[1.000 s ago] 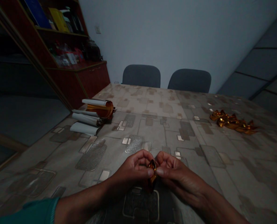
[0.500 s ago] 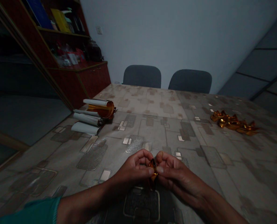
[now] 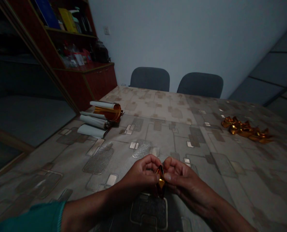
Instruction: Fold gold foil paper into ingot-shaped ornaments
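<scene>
A small folded piece of gold foil paper [image 3: 161,183] is held upright between my two hands, low in the middle of the view. My left hand [image 3: 145,172] pinches it from the left with thumb and fingers. From the right, my right hand [image 3: 178,175] grips its other side, thumb pressed near the middle. The fingers partly cover the foil. Off to the right on the table lies a cluster of folded gold foil pieces [image 3: 247,129]. At the left rests a curled stack of gold foil sheets [image 3: 109,112] with pale backs.
A patterned cloth covers the table [image 3: 162,135]. Two dark chairs [image 3: 149,79] stand at its far edge against a pale wall. A reddish wooden cabinet [image 3: 101,80] with shelves of books and bags is at the back left.
The view has shifted slightly, so everything sits a little further right. Between my hands, the gold foil piece shows more of its shiny face; both hands keep hold of it.
</scene>
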`<action>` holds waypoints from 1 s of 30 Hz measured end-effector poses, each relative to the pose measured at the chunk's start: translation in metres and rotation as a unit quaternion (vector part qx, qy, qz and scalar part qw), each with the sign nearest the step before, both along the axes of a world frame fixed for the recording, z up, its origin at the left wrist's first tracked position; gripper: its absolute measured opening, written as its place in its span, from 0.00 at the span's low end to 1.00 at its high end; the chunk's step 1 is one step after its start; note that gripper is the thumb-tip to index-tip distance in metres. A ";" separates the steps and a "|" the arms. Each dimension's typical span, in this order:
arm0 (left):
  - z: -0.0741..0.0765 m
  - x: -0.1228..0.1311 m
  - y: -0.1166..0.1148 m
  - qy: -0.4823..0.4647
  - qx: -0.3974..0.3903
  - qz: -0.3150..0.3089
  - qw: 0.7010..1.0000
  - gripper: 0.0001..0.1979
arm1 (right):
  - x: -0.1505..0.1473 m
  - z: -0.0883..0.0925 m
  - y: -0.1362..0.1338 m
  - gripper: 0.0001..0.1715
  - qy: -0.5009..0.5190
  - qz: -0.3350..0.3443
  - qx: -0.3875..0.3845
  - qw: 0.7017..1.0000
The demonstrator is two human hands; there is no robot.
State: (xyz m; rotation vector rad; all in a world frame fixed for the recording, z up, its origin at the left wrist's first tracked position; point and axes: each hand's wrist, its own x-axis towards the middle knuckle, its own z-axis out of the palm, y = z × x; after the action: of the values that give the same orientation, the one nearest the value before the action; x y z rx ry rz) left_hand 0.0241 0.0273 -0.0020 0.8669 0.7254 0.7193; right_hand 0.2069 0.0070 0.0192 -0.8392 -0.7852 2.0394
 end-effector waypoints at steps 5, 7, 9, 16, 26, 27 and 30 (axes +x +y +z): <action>0.005 0.005 -0.002 0.020 -0.003 0.020 1.000 0.22 | -0.001 -0.003 0.001 0.18 -0.010 -0.003 0.012 1.000; 0.007 0.006 -0.004 0.013 0.000 0.020 1.000 0.21 | -0.001 -0.004 0.001 0.17 -0.005 -0.002 0.014 1.000; 0.007 0.007 -0.005 0.005 0.004 0.017 1.000 0.21 | -0.001 -0.004 0.000 0.17 0.000 0.000 0.019 1.000; 0.001 0.006 -0.005 0.024 0.042 0.026 0.999 0.16 | -0.002 -0.006 -0.002 0.15 0.001 0.004 0.035 0.999; 0.010 0.003 -0.004 0.013 0.021 0.012 1.000 0.21 | -0.001 0.000 0.002 0.16 -0.002 -0.006 0.001 1.000; 0.010 0.003 -0.004 0.012 0.021 0.009 1.000 0.21 | -0.001 0.001 0.002 0.16 0.000 -0.007 0.001 1.000; 0.012 0.000 -0.002 0.007 -0.002 -0.001 1.000 0.22 | 0.000 0.001 0.002 0.17 0.004 -0.010 -0.001 1.000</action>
State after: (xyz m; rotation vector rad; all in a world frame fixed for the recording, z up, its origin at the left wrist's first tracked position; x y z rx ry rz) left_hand 0.0238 0.0255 0.0104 0.8697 0.7378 0.7103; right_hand 0.2072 0.0090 0.0204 -0.8372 -0.7680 2.0254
